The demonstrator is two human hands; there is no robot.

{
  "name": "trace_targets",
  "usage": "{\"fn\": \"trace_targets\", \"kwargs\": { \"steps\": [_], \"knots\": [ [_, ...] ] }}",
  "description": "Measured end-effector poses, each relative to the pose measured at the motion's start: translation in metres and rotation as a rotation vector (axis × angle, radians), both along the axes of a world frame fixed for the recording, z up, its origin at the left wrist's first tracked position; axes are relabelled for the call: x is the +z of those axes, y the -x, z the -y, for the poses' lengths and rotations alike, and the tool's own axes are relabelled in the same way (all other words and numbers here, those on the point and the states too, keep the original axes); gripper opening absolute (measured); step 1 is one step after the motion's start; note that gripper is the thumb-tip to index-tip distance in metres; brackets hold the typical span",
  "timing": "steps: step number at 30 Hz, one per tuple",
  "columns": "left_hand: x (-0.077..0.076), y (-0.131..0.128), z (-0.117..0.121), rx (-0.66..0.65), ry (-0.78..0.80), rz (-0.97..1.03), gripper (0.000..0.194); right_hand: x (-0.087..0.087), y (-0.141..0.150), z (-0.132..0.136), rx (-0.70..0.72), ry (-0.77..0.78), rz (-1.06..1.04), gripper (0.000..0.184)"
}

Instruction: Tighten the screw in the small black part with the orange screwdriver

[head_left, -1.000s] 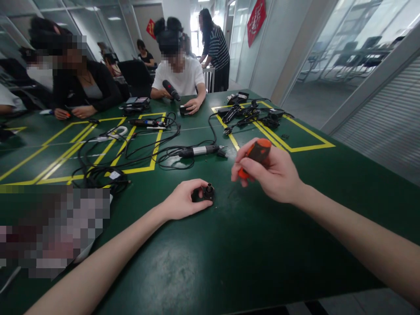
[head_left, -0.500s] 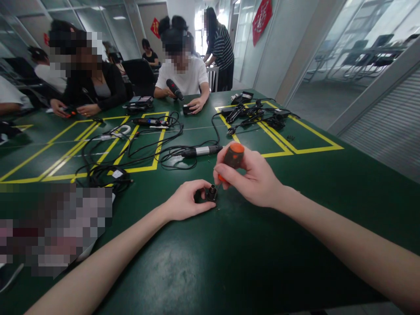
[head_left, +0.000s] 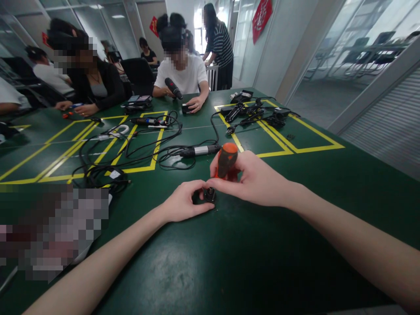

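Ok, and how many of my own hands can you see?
2: your left hand, fingers around the small black part on the green table, and your right hand, beside it, holding the orange-and-grey tool.

Head cam, one view, facing forward and down.
Sits above the table's [head_left: 278,258] near edge; left hand [head_left: 183,202] and right hand [head_left: 257,179] close, mid-frame; seated people [head_left: 182,76] farther off, up top.
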State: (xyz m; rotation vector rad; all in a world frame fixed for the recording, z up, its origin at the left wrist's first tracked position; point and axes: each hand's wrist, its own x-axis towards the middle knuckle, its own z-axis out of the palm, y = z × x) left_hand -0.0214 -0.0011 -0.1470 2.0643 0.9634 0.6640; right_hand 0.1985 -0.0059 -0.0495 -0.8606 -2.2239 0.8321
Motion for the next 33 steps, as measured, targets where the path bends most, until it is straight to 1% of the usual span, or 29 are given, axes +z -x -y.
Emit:
{"fn": "trace_targets", "kwargs": {
  "steps": [2,4,7,9,12,16,18,20,23,28,33],
  "knots": [
    [0.002,0.001,-0.001,0.004,0.035,0.008,0.028,0.0,0.001,0.001,0.006,0.024,-0.016,0.017],
    [0.004,0.003,-0.003,0.011,0.105,0.02,0.031,-0.001,0.003,0.001,0.015,0.034,-0.023,0.014],
    [0.007,0.006,-0.009,0.011,0.253,0.135,0.042,-0.004,0.003,-0.001,0.026,0.015,-0.009,0.007],
    [0.007,0.009,-0.013,-0.004,0.34,0.239,0.051,-0.004,0.003,-0.002,0.026,0.003,0.0,0.008],
    [0.006,0.012,-0.017,-0.023,0.416,0.275,0.05,-0.004,0.003,-0.002,0.017,0.03,-0.005,0.012],
    [0.006,0.013,-0.018,-0.031,0.423,0.246,0.047,-0.003,0.003,0.0,0.012,0.071,-0.027,0.02],
    [0.007,0.012,-0.017,-0.026,0.417,0.243,0.047,-0.004,0.004,0.001,0.014,0.077,-0.028,0.021],
    [0.007,0.011,-0.017,-0.015,0.412,0.245,0.044,-0.004,0.005,0.001,0.022,0.077,-0.026,0.017],
    [0.008,0.011,-0.017,-0.009,0.412,0.241,0.037,-0.005,0.005,0.0,0.028,0.058,-0.012,0.006],
    [0.009,0.01,-0.016,-0.012,0.433,0.209,0.037,-0.007,0.006,-0.001,0.026,0.028,0.006,0.001],
    [0.009,0.011,-0.017,-0.015,0.45,0.235,0.04,-0.006,0.006,0.0,0.03,0.054,-0.009,0.008]
  ]
}}
